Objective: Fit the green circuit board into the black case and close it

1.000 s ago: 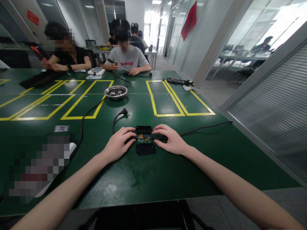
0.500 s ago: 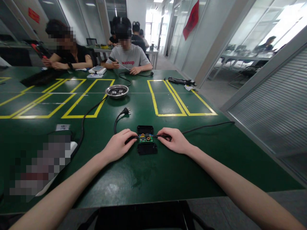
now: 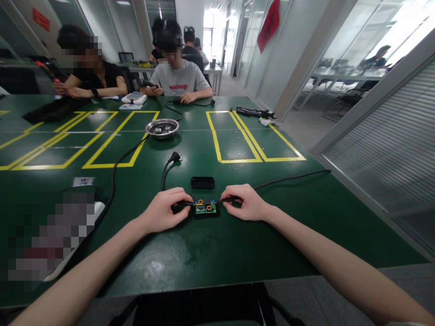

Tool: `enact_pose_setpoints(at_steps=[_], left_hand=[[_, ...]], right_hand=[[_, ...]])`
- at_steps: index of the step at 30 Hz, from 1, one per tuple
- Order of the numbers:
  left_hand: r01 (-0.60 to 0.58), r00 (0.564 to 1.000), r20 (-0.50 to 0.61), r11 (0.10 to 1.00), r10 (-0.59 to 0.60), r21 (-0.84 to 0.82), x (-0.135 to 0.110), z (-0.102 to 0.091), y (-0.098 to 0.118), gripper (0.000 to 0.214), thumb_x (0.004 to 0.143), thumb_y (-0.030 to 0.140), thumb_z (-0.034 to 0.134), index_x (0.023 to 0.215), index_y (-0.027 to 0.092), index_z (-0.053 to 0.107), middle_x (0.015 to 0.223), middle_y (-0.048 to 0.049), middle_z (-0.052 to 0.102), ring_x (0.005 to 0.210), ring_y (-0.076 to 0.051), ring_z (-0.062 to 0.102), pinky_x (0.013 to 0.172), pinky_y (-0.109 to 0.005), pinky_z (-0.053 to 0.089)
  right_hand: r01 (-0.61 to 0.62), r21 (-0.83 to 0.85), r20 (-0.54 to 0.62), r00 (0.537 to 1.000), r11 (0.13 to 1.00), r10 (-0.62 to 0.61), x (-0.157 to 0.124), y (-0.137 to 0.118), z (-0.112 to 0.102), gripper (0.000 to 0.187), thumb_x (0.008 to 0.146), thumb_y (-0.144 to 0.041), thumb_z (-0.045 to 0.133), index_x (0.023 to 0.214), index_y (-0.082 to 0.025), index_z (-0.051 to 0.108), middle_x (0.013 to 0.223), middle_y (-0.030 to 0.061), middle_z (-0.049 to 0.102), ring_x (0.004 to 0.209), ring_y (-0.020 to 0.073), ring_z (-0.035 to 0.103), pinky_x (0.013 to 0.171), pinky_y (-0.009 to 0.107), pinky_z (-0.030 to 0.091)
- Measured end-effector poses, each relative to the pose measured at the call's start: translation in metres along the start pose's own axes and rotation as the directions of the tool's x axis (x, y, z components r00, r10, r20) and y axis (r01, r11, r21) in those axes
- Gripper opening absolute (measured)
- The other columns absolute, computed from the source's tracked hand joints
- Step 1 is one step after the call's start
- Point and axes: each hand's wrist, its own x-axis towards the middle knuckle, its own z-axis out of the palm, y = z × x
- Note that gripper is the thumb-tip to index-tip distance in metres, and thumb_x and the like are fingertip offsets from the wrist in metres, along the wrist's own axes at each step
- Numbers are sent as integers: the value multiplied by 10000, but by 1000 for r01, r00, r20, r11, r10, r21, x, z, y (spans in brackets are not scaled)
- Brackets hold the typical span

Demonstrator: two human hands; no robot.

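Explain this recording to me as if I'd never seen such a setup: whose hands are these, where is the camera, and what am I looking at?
There is no machine: these are a person's own bare hands. One camera, worn on the head, takes every picture, looking forward and down.

The left hand pinches the left cable and the right hand the right cable, on either side of a small green circuit board. The board sits over one black case half; whether it is fully seated is unclear. The other case half lies just beyond.

Farther across the green table are a black plug and a metal bowl holding small metal parts.
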Motion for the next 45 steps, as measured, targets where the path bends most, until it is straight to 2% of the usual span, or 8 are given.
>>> enact_pose_setpoints(at_steps=[6,11,19,26,29,33,38,45], left_hand=[[-8,1000,22,1000,8,-5,-1,0,1,148,922,217,606,986,168,730,857,-35,719,722,-141,661,644,-226,490],[-2,999,39,1000,3,-23,0,1,3,125,913,207,604,917,171,724,808,-24,709,678,-131,643,623,-219,474],[55,998,45,998,-53,-43,-2,4,-1,135,909,219,606,954,175,726,844,-25,732,710,-130,668,626,-206,498],[93,995,28,996,-93,-10,-2,5,-4,125,910,224,615,956,184,724,852,-20,738,733,-138,678,643,-215,512],[84,996,2,996,-84,4,-1,4,-5,119,919,222,620,967,187,723,860,-25,737,742,-148,682,653,-230,522],[50,998,-32,999,-50,19,0,4,-4,102,927,205,627,958,190,722,889,-38,726,798,-169,688,709,-262,544],[34,999,-25,999,-33,8,0,5,-4,110,936,193,618,971,184,722,898,-42,728,809,-170,690,711,-261,541],[27,1000,-14,999,-27,21,-1,5,-4,115,955,200,609,981,183,721,914,-51,733,824,-180,688,733,-283,539]], right_hand=[[-20,-1,34,999,1000,20,0,0,0,60,850,-166,610,840,-184,667,712,-1,666,561,102,564,540,209,434],[-19,-5,45,999,1000,19,-1,1,0,57,842,-169,612,837,-188,666,720,0,676,559,104,561,557,213,449],[-21,-33,42,999,999,23,-2,4,2,57,856,-175,620,838,-185,673,713,-3,674,553,103,565,556,216,438],[-42,-51,32,999,998,44,-2,4,2,94,873,-175,630,921,-187,711,805,25,741,637,133,660,612,229,503],[-55,-53,32,998,997,56,-1,5,2,129,890,-183,625,969,-186,727,851,38,762,685,146,695,635,236,526],[-61,-82,39,997,995,64,0,7,3,137,893,-175,639,991,-186,735,856,35,759,673,140,677,635,239,517],[-46,-89,66,997,995,52,0,6,3,110,937,-205,654,1002,-179,738,858,40,737,666,140,652,609,242,485],[-22,-85,48,999,996,26,0,7,5,84,970,-218,651,991,-191,728,889,52,742,781,176,696,699,282,533]])
